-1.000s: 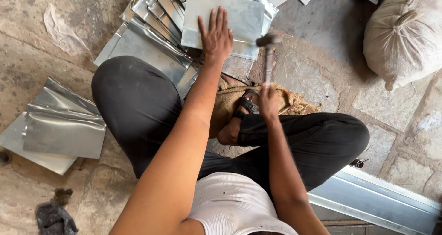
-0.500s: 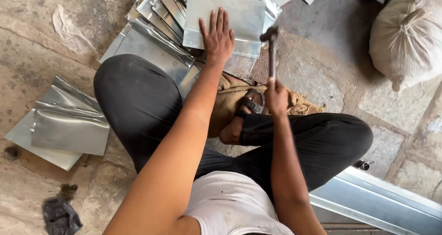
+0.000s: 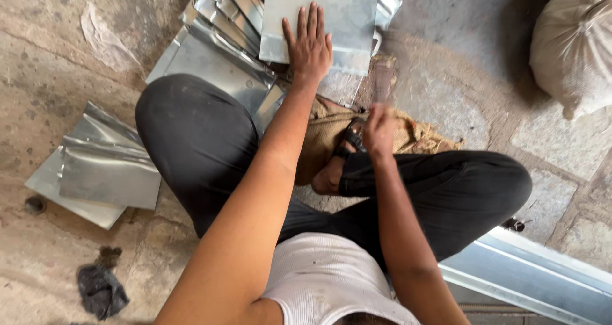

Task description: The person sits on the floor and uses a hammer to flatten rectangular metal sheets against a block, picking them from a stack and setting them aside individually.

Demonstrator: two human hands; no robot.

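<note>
Left hand (image 3: 310,44) lies flat, fingers spread, on the metal sheet (image 3: 338,13) — right hand (image 3: 378,129) grips a blurred hammer (image 3: 382,83).

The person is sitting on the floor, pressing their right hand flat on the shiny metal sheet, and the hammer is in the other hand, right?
Not quite. The head view shows the left hand pressing flat on the metal sheet. The right hand holds the hammer, which is blurred. The person does sit on the floor.
</note>
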